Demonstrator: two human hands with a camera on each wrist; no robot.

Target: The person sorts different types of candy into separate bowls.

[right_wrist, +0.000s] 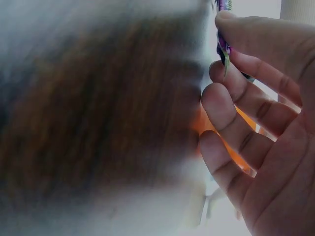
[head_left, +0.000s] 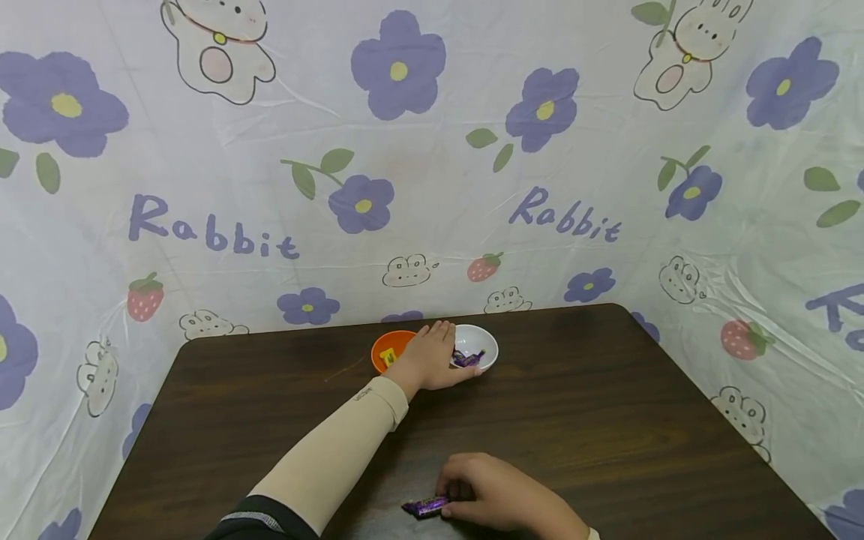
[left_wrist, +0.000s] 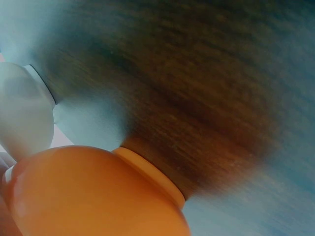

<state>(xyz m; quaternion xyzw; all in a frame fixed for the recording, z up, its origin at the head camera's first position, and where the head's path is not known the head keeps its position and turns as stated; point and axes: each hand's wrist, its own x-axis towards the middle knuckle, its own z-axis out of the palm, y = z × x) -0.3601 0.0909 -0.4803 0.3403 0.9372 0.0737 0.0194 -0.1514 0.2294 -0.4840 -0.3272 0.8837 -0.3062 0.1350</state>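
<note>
Near the table's front edge my right hand (head_left: 502, 491) pinches one end of a purple-wrapped candy (head_left: 425, 508) between thumb and fingers. In the right wrist view the candy (right_wrist: 224, 46) sticks out past the thumb, and the other fingers are bent loosely. My left hand (head_left: 432, 358) lies at the two bowls with its fingers straight and thumb spread along the white bowl's near side. It partly covers the orange bowl (head_left: 376, 354), which has a yellow-wrapped piece (head_left: 388, 357) inside. Purple-wrapped candies (head_left: 468, 358) lie in the white bowl (head_left: 490, 346).
The bowls stand side by side near the back edge of the dark wooden table (head_left: 574, 405). A printed cloth (head_left: 432, 157) with flowers and rabbits hangs behind and beside the table. My left forearm stretches across the table's left half.
</note>
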